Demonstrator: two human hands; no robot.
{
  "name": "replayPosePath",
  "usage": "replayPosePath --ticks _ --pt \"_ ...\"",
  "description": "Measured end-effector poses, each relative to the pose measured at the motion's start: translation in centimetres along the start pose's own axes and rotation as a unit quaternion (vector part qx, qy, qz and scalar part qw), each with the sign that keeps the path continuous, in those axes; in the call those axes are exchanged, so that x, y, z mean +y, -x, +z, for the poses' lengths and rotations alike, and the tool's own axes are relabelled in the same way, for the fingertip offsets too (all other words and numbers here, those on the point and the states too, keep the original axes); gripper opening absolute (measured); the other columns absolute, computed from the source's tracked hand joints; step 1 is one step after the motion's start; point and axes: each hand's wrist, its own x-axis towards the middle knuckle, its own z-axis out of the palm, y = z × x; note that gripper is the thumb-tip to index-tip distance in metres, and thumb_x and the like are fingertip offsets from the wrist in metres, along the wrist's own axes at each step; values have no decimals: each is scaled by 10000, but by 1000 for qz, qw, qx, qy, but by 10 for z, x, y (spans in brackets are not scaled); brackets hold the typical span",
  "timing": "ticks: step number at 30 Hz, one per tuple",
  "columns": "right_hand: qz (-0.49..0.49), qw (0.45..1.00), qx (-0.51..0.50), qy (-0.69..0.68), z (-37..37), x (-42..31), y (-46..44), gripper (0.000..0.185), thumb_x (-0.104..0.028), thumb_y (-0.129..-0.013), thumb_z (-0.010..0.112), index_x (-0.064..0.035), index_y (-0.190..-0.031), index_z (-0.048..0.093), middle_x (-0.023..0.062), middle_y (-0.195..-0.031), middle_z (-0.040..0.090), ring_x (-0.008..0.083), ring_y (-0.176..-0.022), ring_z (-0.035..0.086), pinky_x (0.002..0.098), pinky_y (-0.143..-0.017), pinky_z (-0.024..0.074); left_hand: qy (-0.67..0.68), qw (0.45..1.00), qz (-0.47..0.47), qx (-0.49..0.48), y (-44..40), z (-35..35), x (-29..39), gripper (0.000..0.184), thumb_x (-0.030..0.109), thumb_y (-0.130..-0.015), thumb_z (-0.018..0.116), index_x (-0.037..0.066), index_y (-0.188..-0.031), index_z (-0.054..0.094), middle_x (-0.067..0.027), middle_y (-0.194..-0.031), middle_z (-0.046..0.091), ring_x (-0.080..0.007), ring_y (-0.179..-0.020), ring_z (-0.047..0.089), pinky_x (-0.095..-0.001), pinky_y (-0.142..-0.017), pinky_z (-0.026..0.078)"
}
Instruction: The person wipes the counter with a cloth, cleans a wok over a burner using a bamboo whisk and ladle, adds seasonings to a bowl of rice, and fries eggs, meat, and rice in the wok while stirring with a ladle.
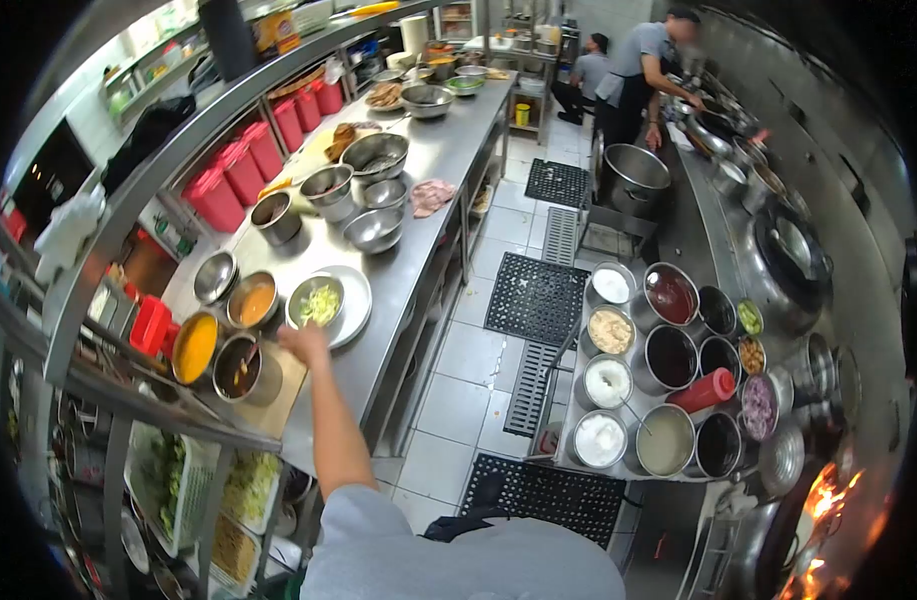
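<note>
My left hand (305, 343) reaches out over the counter on the left and is closed at the near rim of a small metal bowl (296, 307). Chopped pale green vegetable (320, 305) fills part of that bowl. Behind and to the right of it lies a white plate (354, 315), which the bowl partly covers. Close by my hand are a metal pot of dark sauce (246, 370) with a utensil in it, a pot of orange sauce (252, 301) and a pot of yellow sauce (195, 347). My right hand is not in view.
The steel counter (418, 220) holds several metal bowls and pink meat (432, 197). To the right stand containers of sauces and powders with a red squeeze bottle (702, 390). Flames (828, 492) rise at lower right. Black mats (536, 297) lie on the floor; two people are farther back.
</note>
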Motion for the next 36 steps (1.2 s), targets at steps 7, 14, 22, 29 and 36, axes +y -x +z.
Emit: replayPosePath --ticks 7,14,22,29,36 --pt "375 834 150 -377 -12 53 -43 503 -256 -938 667 -182 -1406 497 -30 -1259 572 72 -1022 538 224 -830 427 248 909 -250 -224 -59 12 -25 253 55 -844 584 -117 -1027 555 -206 -877 654 -280 -542 655 -329 -411 512" --pt "107 945 170 260 -6 137 -80 364 -211 -932 688 14 -1213 636 97 -1201 668 211 -1065 640 314 -958 479 324 927 -139 -125 -4 -22 15 214 37 -842 573 -68 -1029 570 -145 -827 626 -239 -593 640 -300 -472 538" --pt "148 865 479 -22 -49 -53 -284 375 -412 -882 706 -38 -867 675 35 -706 622 150 -629 566 310 -577 432 316 768 90 -550 278 -129 177 215 143 -914 621 91 -1111 551 -20 -911 645 -104 -727 585 -229 -618 468" --pt "153 906 270 -287 -47 4 -328 432 -318 -893 721 -138 -612 447 -30 -481 403 111 -382 401 307 -368 335 258 560 100 -781 715 -165 274 195 104 -915 641 53 -1089 571 -61 -960 622 -105 -681 585 -233 -570 518" --pt "197 924 213 -251 -48 41 -332 297 -258 -894 685 -120 -726 483 -33 -510 381 107 -379 326 310 -389 304 131 502 80 -851 985 -27 254 156 72 -850 644 -10 -938 546 -136 -819 646 -188 -583 640 -260 -477 534"
